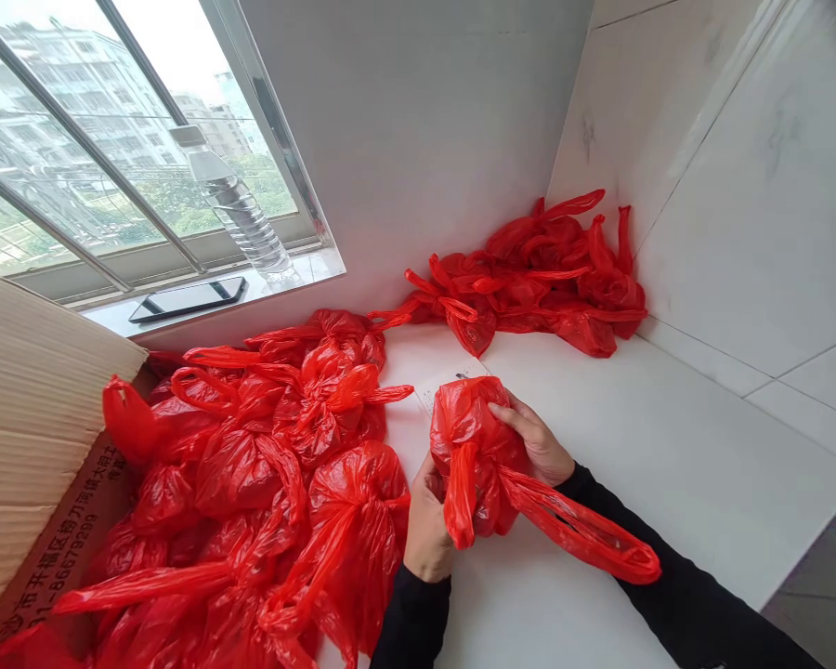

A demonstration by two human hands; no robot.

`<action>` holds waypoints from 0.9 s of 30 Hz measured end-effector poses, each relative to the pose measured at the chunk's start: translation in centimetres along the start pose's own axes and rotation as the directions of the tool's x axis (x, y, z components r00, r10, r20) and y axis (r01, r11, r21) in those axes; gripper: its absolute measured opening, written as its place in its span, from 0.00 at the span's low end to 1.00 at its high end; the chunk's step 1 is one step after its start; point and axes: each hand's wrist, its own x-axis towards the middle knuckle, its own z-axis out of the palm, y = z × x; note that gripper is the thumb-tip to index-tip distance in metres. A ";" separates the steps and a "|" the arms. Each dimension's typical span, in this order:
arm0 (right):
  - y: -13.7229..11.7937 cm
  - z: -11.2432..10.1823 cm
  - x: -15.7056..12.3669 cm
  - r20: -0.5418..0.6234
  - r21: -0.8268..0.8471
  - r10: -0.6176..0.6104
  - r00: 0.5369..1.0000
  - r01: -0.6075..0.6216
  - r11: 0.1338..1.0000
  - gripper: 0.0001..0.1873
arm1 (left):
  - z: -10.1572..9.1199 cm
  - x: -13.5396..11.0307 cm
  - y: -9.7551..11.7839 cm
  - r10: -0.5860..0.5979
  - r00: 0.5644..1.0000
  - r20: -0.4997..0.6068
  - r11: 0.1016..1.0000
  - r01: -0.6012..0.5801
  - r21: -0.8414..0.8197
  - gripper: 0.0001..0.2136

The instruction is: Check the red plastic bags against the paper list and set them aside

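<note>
Between my two hands is a red plastic bag [470, 418], tied in a knot and bulging with contents I cannot make out. My left hand [428, 525] grips its left side, the fingers partly hidden behind the plastic. On the right side, my right hand [538, 437] holds it with the thumb on top. One loop handle of the bag stretches over my right forearm; the other hangs down in front. Close by on the left, a large heap of similar tied red bags [251, 474] reaches almost to my left wrist.
A second pile of red bags [536, 274] lies in the far corner against the walls. At left stands an open cardboard box [34, 418]. A water bottle [241, 214] and a dark phone [188, 299] rest on the windowsill. A printed paper [436, 376] lies on the white tabletop [669, 427].
</note>
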 end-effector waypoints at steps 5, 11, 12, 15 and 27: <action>-0.2 0.5 -0.9 0.032 -0.065 0.015 0.999 -0.013 0.998 0.18 | -0.4 -0.8 0.2 0.044 0.995 -0.094 0.998 -0.040 0.042 0.19; 0.5 0.6 -2.1 -0.023 -0.165 -0.005 1.000 0.001 0.986 0.18 | 0.5 -6.8 2.8 0.085 0.988 -0.127 0.971 -0.053 0.232 0.33; 0.7 0.7 -2.4 -0.011 -0.179 0.001 1.000 -0.003 0.984 0.19 | 0.8 -7.8 3.0 0.096 0.982 -0.165 0.955 -0.044 0.294 0.34; 1.1 1.5 -3.8 0.059 -0.203 0.040 0.997 -0.027 0.979 0.25 | 1.5 -9.3 3.4 0.189 0.949 -0.253 0.875 -0.045 0.482 0.31; 1.8 1.6 -5.1 0.354 -0.270 0.180 0.918 -0.084 0.959 0.29 | -2.2 -10.5 12.6 0.441 0.807 -0.393 0.772 -0.119 0.624 0.16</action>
